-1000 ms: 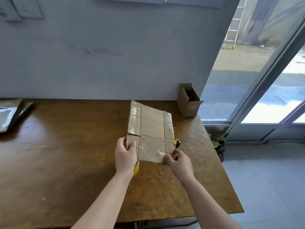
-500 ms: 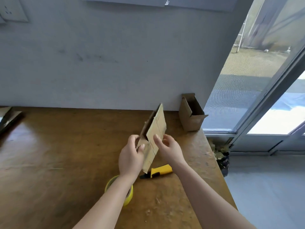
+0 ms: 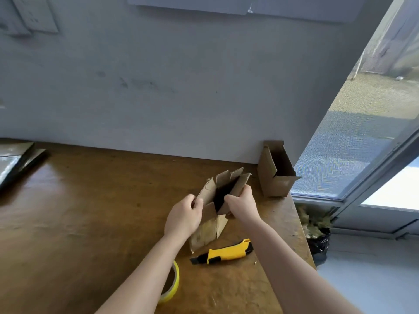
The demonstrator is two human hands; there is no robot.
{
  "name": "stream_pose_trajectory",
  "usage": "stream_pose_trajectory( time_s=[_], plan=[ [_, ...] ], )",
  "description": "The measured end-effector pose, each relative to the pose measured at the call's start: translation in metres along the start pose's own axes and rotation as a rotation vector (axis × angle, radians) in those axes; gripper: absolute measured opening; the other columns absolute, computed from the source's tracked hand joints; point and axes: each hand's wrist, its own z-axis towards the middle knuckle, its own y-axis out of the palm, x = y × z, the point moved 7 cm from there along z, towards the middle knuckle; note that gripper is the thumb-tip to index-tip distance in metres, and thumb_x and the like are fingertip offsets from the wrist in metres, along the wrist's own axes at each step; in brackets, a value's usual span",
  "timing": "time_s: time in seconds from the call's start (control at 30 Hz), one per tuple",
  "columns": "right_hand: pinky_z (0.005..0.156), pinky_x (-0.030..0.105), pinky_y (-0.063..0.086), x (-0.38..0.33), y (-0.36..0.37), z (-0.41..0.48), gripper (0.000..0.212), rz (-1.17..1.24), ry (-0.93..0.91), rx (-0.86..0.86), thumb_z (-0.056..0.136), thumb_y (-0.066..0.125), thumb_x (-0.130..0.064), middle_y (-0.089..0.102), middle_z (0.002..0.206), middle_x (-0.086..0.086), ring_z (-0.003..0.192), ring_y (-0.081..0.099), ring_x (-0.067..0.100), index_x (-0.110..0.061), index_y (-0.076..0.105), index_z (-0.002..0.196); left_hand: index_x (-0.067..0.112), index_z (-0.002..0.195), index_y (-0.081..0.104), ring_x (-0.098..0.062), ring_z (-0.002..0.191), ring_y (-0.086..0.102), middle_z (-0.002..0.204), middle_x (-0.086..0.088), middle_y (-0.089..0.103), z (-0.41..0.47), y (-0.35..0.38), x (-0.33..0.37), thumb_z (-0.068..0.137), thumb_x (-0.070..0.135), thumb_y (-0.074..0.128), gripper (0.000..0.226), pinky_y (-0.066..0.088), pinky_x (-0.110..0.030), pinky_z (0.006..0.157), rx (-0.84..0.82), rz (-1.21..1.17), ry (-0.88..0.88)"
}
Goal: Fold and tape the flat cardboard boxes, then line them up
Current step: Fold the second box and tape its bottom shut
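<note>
Head-worn view, down and forward over table (image 3: 90,223)

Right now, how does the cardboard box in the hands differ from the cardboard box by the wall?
The held box is gripped by the left hand and right hand, half opened; the box by the wall stands free on the table, fully squared. The held box is nearer. Both are brown, flaps open.

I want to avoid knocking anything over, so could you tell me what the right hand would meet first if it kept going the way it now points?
Likely only bare table: the right hand, gripping the cardboard box, points up-left, away from the folded box. Depth is unclear.
</note>
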Motion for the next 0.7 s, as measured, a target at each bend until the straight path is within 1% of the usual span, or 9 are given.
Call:
stream_pose_trajectory(
  time_s=[0.1,0.17,0.3,0.37,0.4,0.47,0.53,0.6,0.7],
  plan=[
    [0.071,0.038,0.059,0.005,-0.010,0.009,0.057,-0.044,0.031,-0.009,0.080,0.064,-0.017,0.058,0.105,0.004,0.093,0.062,0.023,-0.016,0.038,0.131,0.006,0.070,0.048,-0.016,0.057,0.036,0.064,-0.005,0.041,0.014,0.000,-0.010,0.095,0.022,0.046,0.030,0.022,-0.029,0.054,-0.043,-0.051,-0.111],
    [0.087,0.043,0.057,0.008,-0.016,0.015,0.075,-0.090,0.033,0.021,0.078,0.069,-0.023,0.055,0.122,0.007,0.107,0.059,0.025,-0.017,0.031,0.142,0.006,0.069,0.050,-0.018,0.058,0.036,0.064,-0.006,0.041,0.019,-0.003,-0.011,0.094,0.020,0.049,0.029,0.021,-0.031,0.057,-0.052,-0.072,-0.125],
    [0.114,0.042,0.032,-0.008,-0.031,0.024,0.107,-0.244,-0.127,0.115,0.076,0.077,-0.015,0.012,0.161,0.003,0.147,0.016,0.025,-0.026,0.007,0.155,0.016,0.064,0.039,-0.018,0.056,0.034,0.060,-0.001,0.036,0.024,-0.011,-0.009,0.095,0.019,0.050,0.033,0.022,-0.031,0.057,-0.045,-0.074,-0.115],
    [0.116,0.040,0.028,-0.019,-0.029,0.027,0.104,-0.369,-0.254,0.081,0.077,0.077,-0.012,0.015,0.162,0.000,0.149,0.011,0.021,-0.028,0.011,0.155,0.016,0.064,0.041,-0.017,0.057,0.035,0.059,0.000,0.037,0.025,-0.017,-0.009,0.096,0.019,0.050,0.034,0.023,-0.031,0.057,-0.069,-0.069,-0.099],
    [0.113,0.039,0.034,-0.022,-0.027,0.027,0.096,-0.401,-0.291,0.048,0.078,0.076,-0.012,0.028,0.157,0.001,0.146,0.022,0.021,-0.029,0.019,0.153,0.015,0.064,0.045,-0.017,0.058,0.038,0.060,0.000,0.041,0.026,-0.020,-0.009,0.097,0.019,0.050,0.033,0.026,-0.031,0.058,-0.074,-0.073,-0.088],
    [0.093,0.027,0.048,-0.026,-0.023,0.027,0.070,-0.460,-0.342,0.002,0.081,0.072,-0.013,0.052,0.137,0.000,0.124,0.049,0.018,-0.028,0.042,0.143,0.016,0.080,0.064,-0.014,0.073,0.051,0.076,0.004,0.058,0.029,-0.028,-0.012,0.097,0.020,0.053,0.021,0.037,-0.029,0.065,-0.043,-0.129,-0.096],
    [0.075,0.020,0.043,-0.034,-0.019,0.023,0.041,-0.584,-0.404,-0.008,0.086,0.066,-0.015,0.061,0.117,-0.002,0.105,0.056,0.016,-0.025,0.061,0.125,0.017,0.101,0.071,-0.012,0.094,0.054,0.100,0.006,0.061,0.032,-0.041,-0.018,0.093,0.024,0.061,0.014,0.041,-0.027,0.077,0.090,-0.163,-0.142],
    [0.066,0.022,0.042,-0.038,-0.015,0.020,0.022,-0.668,-0.421,-0.024,0.088,0.062,-0.017,0.065,0.099,-0.002,0.091,0.059,0.017,-0.023,0.070,0.107,0.020,0.108,0.071,-0.019,0.109,0.052,0.113,-0.002,0.057,0.033,-0.054,-0.027,0.086,0.033,0.069,0.025,0.044,-0.028,0.082,0.290,-0.065,-0.189],
    [0.053,0.020,0.038,-0.038,-0.012,0.019,0.019,-0.698,-0.354,-0.017,0.083,0.060,-0.015,0.062,0.082,-0.006,0.076,0.056,0.015,-0.024,0.071,0.095,0.023,0.129,0.055,-0.028,0.119,0.046,0.130,-0.011,0.041,0.029,-0.061,-0.038,0.080,0.045,0.073,0.057,0.047,-0.036,0.089,0.447,-0.113,-0.314]
  ],
)
